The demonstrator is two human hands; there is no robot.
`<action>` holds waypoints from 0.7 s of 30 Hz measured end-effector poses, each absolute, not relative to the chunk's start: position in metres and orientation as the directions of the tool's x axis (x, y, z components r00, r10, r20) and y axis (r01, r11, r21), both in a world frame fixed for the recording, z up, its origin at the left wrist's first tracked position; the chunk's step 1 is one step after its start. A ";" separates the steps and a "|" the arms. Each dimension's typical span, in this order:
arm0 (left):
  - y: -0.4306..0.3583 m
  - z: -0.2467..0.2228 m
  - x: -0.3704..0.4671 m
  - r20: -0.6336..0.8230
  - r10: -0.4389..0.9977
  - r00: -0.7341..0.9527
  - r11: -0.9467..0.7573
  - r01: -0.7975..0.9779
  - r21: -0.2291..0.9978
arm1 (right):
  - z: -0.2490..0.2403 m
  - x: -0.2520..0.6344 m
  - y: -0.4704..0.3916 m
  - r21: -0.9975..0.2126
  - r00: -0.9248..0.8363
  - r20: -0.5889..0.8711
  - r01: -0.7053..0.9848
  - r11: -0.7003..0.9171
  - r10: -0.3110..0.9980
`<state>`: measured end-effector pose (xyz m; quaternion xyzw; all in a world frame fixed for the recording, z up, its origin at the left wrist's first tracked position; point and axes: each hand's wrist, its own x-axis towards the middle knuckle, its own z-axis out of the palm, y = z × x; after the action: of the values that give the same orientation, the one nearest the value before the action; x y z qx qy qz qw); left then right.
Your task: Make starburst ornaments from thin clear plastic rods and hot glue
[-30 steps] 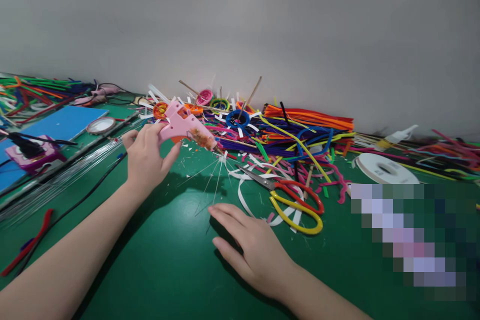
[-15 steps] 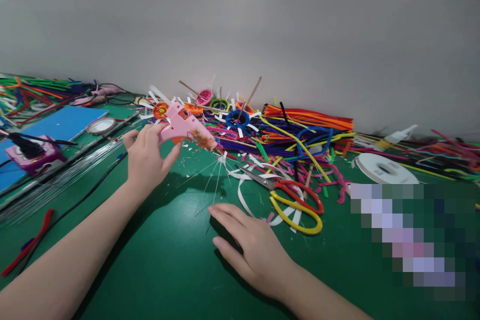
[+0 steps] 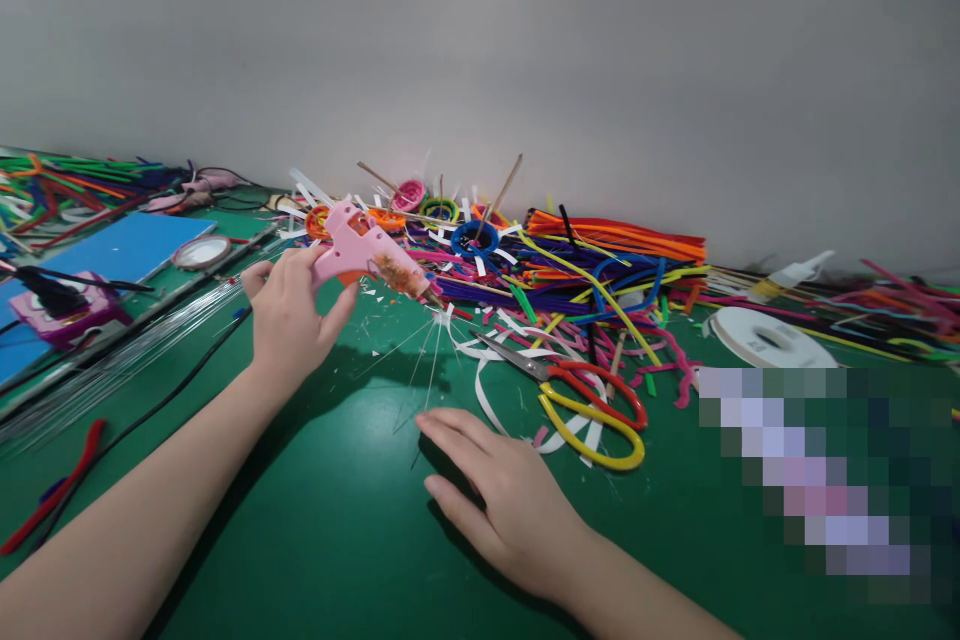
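My left hand [image 3: 294, 312] is wrapped round the handle of a pink glue gun [image 3: 369, 250] with brownish scorched residue near its front. The nozzle points down and right, at a small white piece [image 3: 444, 316] from which several thin clear strands [image 3: 430, 370] fan out over the green table. My right hand [image 3: 510, 500] rests low over the table with thumb and fingers apart. Its fingertips are beside the ends of the strands; whether they touch one I cannot tell. Scissors [image 3: 581, 400] with red and yellow handles lie just right of the strands, on white ribbon [image 3: 491, 390].
Pipe cleaners [image 3: 622, 240] and small coiled cups [image 3: 474, 238] with sticks crowd the back by the wall. A white spool [image 3: 772, 338] and a glue bottle [image 3: 793, 275] stand right. At left are a purple power block [image 3: 71, 315], a black cord [image 3: 172, 382] and a blue board [image 3: 139, 245].
The glue gun and my left hand have shifted slightly left. My right hand and the scissors stay where they were.
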<state>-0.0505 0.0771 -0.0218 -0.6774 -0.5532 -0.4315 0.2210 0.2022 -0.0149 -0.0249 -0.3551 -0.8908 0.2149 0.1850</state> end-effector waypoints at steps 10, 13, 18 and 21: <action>0.078 -0.021 -0.050 0.850 0.524 0.050 -0.269 0.957 0.109 | -0.026 0.202 -0.015 -0.516 -0.679 0.184 0.549 0.658 0.711; 0.078 -0.021 -0.052 0.844 0.532 0.074 -0.288 0.953 0.098 | -0.026 0.202 -0.015 -0.516 -0.679 0.182 0.550 0.656 0.712; 0.078 -0.020 -0.051 0.845 0.532 0.052 -0.287 0.950 0.122 | -0.025 0.202 -0.015 -0.512 -0.681 0.175 0.555 0.656 0.711; 0.077 -0.020 -0.049 0.851 0.523 0.049 -0.277 0.954 0.115 | -0.025 0.202 -0.015 -0.519 -0.678 0.175 0.552 0.653 0.714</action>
<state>-0.0491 0.0774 -0.0199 -0.6782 -0.5445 -0.4228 0.2545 0.2024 -0.0153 -0.0247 -0.3557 -0.8899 0.2173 0.1854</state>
